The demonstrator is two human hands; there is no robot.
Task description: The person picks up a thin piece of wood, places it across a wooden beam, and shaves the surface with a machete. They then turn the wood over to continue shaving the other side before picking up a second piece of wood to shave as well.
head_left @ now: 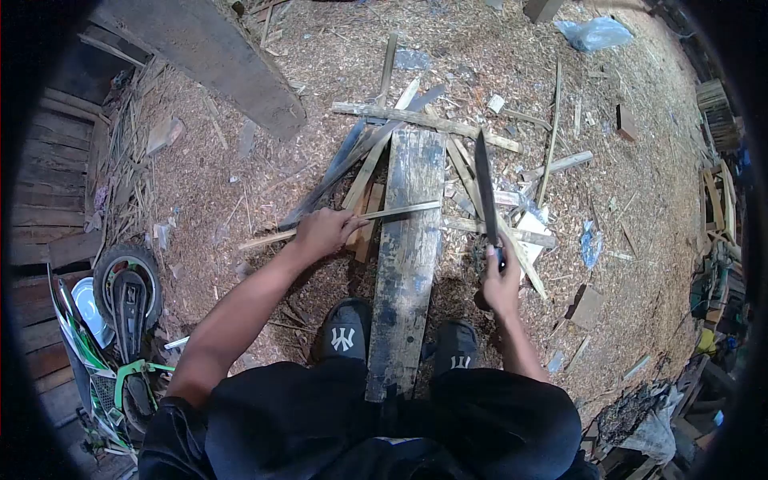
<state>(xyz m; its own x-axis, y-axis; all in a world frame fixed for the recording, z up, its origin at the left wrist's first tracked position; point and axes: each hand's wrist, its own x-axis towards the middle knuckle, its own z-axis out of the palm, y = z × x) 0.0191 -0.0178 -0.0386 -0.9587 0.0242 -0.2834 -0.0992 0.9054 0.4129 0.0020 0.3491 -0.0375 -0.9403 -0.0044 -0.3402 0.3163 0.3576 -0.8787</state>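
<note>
My left hand is closed round a thin wooden stick, whose right end lies over a worn plank. The stick's other end sticks out to the left of the hand. On the right, my right hand grips the handle of a long dark-bladed knife, its blade pointing up and away from me, to the right of the plank. The blade and the stick are apart. The plank runs from between my feet to a pile of crossed wood strips at its far end.
A thick wooden post stands at the upper left. A small green and white motorbike is at the lower left. Wood chips cover the ground. A clear plastic bag lies at the upper right, and scrap wood lines the right edge.
</note>
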